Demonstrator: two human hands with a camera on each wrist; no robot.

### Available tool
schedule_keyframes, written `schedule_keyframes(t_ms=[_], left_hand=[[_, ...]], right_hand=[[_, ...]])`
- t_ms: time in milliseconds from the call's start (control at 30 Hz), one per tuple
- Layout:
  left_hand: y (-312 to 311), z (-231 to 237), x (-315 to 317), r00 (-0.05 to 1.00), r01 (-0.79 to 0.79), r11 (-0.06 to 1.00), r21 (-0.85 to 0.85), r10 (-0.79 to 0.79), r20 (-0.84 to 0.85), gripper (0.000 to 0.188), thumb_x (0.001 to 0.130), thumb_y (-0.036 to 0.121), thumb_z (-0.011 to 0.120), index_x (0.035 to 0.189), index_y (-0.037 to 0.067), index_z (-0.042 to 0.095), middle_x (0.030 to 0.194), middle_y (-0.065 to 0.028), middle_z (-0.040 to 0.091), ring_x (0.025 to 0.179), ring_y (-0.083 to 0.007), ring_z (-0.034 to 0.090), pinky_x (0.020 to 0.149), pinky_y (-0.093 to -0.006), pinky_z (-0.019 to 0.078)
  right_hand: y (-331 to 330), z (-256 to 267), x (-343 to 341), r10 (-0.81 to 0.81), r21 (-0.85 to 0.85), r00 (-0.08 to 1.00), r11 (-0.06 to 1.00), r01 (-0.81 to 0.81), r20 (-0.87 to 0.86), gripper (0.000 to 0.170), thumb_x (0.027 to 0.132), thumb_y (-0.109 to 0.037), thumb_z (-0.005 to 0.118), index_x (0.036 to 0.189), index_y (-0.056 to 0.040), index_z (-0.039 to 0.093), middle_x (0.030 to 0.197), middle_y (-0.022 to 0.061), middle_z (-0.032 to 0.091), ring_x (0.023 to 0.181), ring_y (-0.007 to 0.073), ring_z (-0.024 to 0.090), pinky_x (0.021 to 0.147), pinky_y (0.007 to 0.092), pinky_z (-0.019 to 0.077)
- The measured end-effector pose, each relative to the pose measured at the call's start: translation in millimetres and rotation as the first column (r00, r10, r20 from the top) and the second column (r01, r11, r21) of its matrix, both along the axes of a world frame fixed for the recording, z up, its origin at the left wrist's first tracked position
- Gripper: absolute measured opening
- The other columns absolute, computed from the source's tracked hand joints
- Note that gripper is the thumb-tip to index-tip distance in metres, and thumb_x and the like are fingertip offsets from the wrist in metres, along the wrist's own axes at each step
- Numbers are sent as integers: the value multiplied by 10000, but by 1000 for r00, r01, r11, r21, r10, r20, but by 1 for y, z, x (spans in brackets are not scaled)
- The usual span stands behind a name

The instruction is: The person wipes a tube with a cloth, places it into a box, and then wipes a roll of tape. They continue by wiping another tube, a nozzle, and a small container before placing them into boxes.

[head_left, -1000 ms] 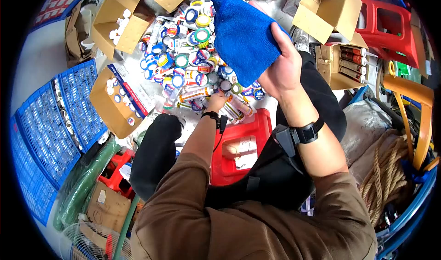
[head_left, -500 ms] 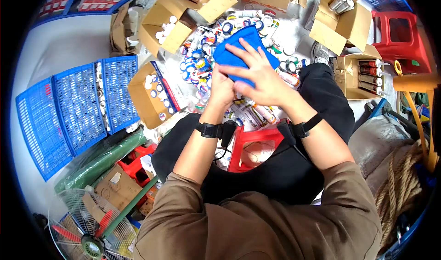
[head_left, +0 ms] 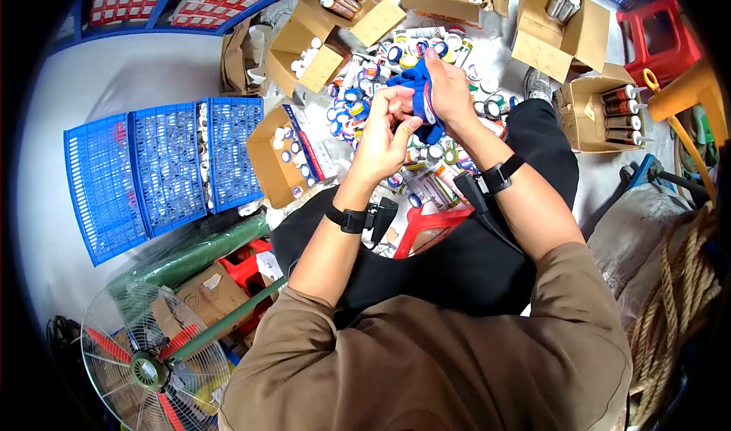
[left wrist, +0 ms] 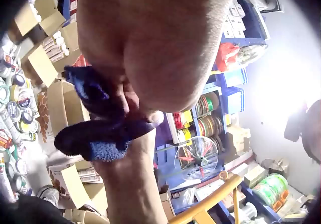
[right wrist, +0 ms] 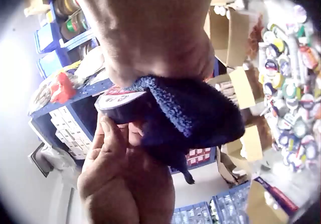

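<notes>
Both hands are raised over the pile of tape rolls and cartridges on the floor. My left hand (head_left: 382, 143) pinches the edge of a dark tape roll (right wrist: 124, 105) with a white and red label, thumb and fingertips at its rim. Against the other side of this roll, my right hand (head_left: 451, 100) grips a blue fuzzy cloth (right wrist: 200, 116), which is folded over part of the roll and hides it. In the left wrist view, the cloth's folds hang below the left palm. Beneath the hands lies the heap of mixed tape rolls (head_left: 354, 100), many with blue, white or yellow colouring.
An open carton (head_left: 263, 161) with white-topped rolls stands left of the heap. At right, another carton (head_left: 582, 134) holds sealant tubes. More cartons line the far side. Blue slotted crates (head_left: 99, 187), a fan (head_left: 148, 370), a red stool (head_left: 662, 43) and coiled rope (head_left: 670, 301) surround the person.
The left hand has come up from the heap with a tape roll. The right hand has brought the cloth, spread out before, down against the roll, bunching it. The head view has shifted.
</notes>
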State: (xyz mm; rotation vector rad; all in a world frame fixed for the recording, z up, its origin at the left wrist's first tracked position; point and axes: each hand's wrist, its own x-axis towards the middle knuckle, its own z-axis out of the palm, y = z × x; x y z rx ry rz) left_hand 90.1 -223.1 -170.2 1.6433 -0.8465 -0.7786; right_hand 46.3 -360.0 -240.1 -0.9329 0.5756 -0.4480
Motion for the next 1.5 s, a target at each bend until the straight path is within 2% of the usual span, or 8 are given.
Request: schedule_keyframes(t_ms=[167, 433, 500, 567, 900, 1167, 1300, 1500], left_hand=[[8, -7, 3, 852, -250, 956, -152, 292, 436, 441, 859, 7, 675, 1276, 35, 533, 1031, -99, 621, 936, -186, 600, 837, -319, 499], [3, 10, 13, 698, -209, 977, 41, 119, 706, 678, 691, 36, 771, 1324, 83, 532, 1167, -166, 593, 1135, -314, 558, 986, -412, 451], [2, 14, 20, 607, -129, 989, 75, 19, 794, 702, 672, 58, 791, 1321, 71, 523, 1308, -183, 561, 1252, -340, 516, 1064, -411, 404], [4, 9, 25, 813, -68, 996, 56, 23, 582, 784, 665, 82, 809, 1374, 54, 476, 1424, -175, 498, 1338, -347, 455, 1115, -413, 356], [-7, -5, 9, 543, -150, 981, 126, -25, 840, 752, 797, 279, 769, 1415, 1, 445, 1409, -204, 504, 1318, -385, 457, 1078, -452, 363], [-2, -21, 22, 626, -401, 916, 6, 270, 732, 829, 562, 356, 898, 1242, 9, 574, 1193, -182, 617, 1188, -372, 524, 1025, -450, 396], [4, -17, 22, 615, -293, 955, 39, 157, 773, 777, 595, 317, 902, 1241, 24, 585, 1059, -150, 604, 1030, -321, 561, 911, -414, 448], [26, -15, 24, 623, -311, 926, 213, 29, 782, 742, 559, 342, 917, 1175, 19, 659, 981, -116, 617, 953, -290, 588, 891, -390, 460]], right_hand=[[19, 19, -3, 9, 632, 936, 735, -245, 352, 431, 1042, -417, 411, 1210, -65, 593, 1069, 98, 677, 967, 189, 665, 899, 347, 532], [30, 18, -5, -37, 388, 931, 914, -114, 362, 371, 930, -78, 635, 1287, -78, 536, 1171, 78, 620, 1040, 163, 615, 900, 300, 515], [33, 11, 0, -13, 98, 938, 995, -22, 347, 288, 925, -83, 648, 1205, -61, 584, 1110, 60, 629, 1011, 132, 601, 885, 276, 497], [33, 7, 5, -22, -31, 958, 999, 32, 287, 263, 939, -114, 641, 1186, -45, 585, 1076, 57, 638, 972, 125, 608, 855, 268, 503], [16, 4, 2, -109, 696, 921, 690, -201, 374, 338, 1043, -306, 423, 1227, -48, 541, 1143, 113, 654, 996, 226, 670, 913, 390, 539], [30, 5, 6, -47, 654, 862, 673, -346, 504, 367, 1042, -290, 434, 1295, -37, 512, 1171, 124, 644, 1037, 244, 653, 947, 409, 520], [32, 6, 11, -31, 409, 991, 912, -26, 131, 401, 1045, -348, 449, 1101, 9, 623, 971, 88, 678, 814, 157, 665, 748, 295, 557], [32, -5, 17, 104, 296, 992, 952, -77, -76, 442, 1042, -375, 451, 982, 9, 661, 863, 81, 685, 704, 138, 645, 668, 280, 523]])
